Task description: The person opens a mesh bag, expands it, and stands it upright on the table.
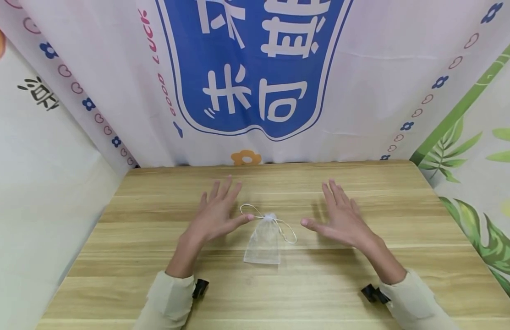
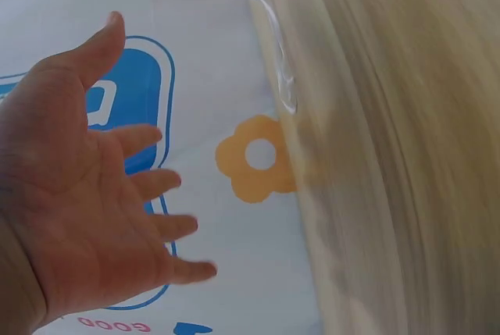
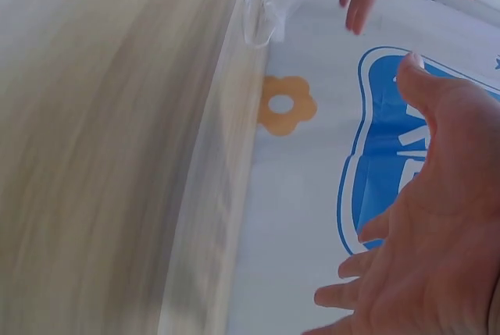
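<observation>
Holding nothing, the left hand (image 1: 213,222) and right hand (image 1: 345,224) are hovering with fingers extended; between them the bag (image 1: 262,245) is lying on the table (image 1: 320,293), perhaps for both to reach.

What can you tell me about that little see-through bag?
The bag is sheer and whitish, apparently thin mesh, with a gathered neck and pale drawstring looping out both sides. It lies flat on the table, nothing visible inside. In the head view, its wider end points down and the left thumb overlaps the drawstring; contact is unclear.
</observation>
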Demonstrator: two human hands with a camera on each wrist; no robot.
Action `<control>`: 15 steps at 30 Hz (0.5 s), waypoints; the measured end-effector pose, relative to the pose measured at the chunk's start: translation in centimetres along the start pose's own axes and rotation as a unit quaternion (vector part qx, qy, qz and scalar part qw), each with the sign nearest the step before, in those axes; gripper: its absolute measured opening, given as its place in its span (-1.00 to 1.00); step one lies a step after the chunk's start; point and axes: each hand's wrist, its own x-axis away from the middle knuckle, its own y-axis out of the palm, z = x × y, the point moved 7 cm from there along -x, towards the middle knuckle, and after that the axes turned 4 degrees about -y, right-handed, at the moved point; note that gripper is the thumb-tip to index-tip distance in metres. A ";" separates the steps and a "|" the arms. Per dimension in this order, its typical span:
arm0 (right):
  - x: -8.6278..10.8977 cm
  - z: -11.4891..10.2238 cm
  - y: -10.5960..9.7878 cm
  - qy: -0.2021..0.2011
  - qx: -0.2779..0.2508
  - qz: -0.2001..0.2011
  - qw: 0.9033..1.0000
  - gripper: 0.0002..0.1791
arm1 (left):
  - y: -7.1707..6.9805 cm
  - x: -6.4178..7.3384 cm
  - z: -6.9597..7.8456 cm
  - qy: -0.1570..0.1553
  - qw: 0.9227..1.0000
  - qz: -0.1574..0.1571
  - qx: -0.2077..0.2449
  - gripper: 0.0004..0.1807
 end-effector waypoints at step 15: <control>-2.0 -2.2 2.1 -0.040 -0.095 -0.014 0.995 0.27 | 0.8 -2.7 1.8 0.069 0.992 -0.050 0.089 -0.08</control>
